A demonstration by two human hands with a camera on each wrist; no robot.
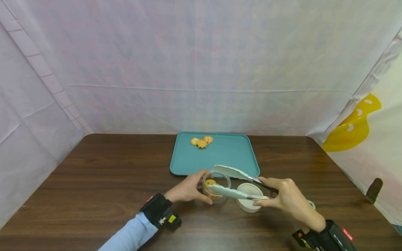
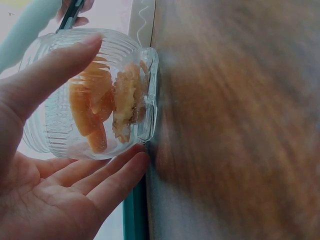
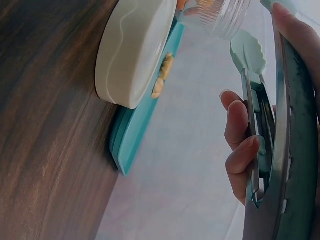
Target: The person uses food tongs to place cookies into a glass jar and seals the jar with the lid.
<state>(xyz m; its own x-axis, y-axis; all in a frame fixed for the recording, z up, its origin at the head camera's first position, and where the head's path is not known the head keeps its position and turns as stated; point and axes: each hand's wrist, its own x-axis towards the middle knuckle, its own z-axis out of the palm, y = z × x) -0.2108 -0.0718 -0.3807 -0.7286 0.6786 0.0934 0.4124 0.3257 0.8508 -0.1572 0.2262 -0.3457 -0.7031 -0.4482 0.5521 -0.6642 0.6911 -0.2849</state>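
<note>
A clear glass jar [image 1: 216,195] with several cookies [image 2: 92,100] in it stands on the table, and my left hand [image 1: 188,188] holds it, thumb on one side and fingers on the other. My right hand [image 1: 285,195] grips a pair of tongs [image 3: 257,130] by the arms. The tongs' pale green scalloped tips are spread apart, one [image 1: 227,191] over the jar's mouth and the other [image 1: 230,170] past its far rim. No cookie shows between them.
A teal tray [image 1: 226,153] lies at the back of the brown wooden table [image 1: 103,188], with a few cookies [image 1: 202,143] near its far left. A low white round container [image 1: 249,204] stands right of the jar, partly under the tongs. Pale curtains enclose the table.
</note>
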